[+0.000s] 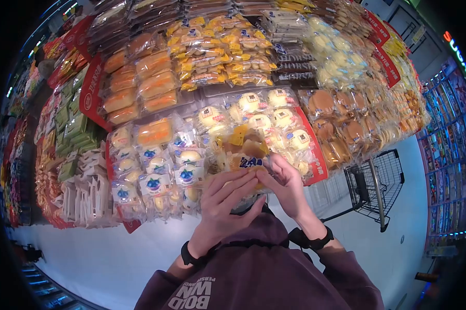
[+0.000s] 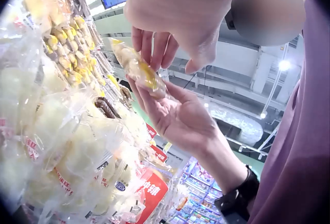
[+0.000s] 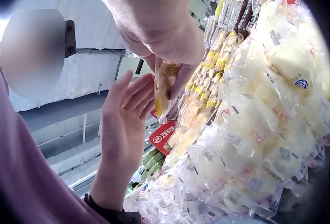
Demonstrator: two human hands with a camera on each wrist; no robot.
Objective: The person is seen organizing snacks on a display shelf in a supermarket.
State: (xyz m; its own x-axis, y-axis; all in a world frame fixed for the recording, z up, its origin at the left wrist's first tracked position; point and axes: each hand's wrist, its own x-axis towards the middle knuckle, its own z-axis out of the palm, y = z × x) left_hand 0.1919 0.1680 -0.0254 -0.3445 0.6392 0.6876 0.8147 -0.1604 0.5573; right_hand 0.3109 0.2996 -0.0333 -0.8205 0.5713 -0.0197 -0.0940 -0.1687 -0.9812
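Item: one clear packet with yellow ends (image 1: 251, 149), brown pastry inside, held at its near edge by the right hand (image 1: 289, 187), thumb and fingers pinching it. Left hand (image 1: 223, 199): fingers extended and uncurled, alongside the packet's near edge; whether they touch it cannot be told.

Beyond the fingers: pale round buns in clear bags (image 1: 284, 118); farther off, stacked yellow packets (image 1: 199, 49). Left of the left fingers: packs with blueberry prints (image 1: 154, 184); beyond those, orange-topped loaves in clear wrap (image 1: 158, 82). Right of the right fingers: a red sign strip (image 1: 314, 150), flat brown pastries (image 1: 323, 102) and, well apart, a black wire shopping cart (image 1: 375, 186).
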